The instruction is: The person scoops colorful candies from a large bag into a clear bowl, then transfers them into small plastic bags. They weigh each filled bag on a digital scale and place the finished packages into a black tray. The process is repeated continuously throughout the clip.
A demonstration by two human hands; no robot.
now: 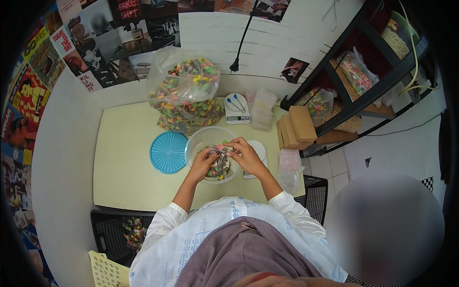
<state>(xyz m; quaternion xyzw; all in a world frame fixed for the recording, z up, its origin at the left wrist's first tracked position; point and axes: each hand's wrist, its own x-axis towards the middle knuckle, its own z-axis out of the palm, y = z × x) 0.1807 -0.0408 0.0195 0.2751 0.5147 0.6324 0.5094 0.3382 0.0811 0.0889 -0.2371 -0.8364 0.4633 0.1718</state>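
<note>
Over the clear tub [205, 136], your left hand [202, 163] and right hand [243, 154] pinch a small plastic bag [221, 161], best kept upright against spills.

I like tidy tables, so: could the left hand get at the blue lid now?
Probably yes: the blue lid lies just left of the tub with nothing on it, though the left hand may first need to release the clear plastic.

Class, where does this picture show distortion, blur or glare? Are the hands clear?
Head view: posters at left look bent; a rounded patch, lower right, is heavily blurred; pale sheen shows on the big bag; left hand and right hand look fairly clear, but the packet in their fingers lacks detail.
</note>
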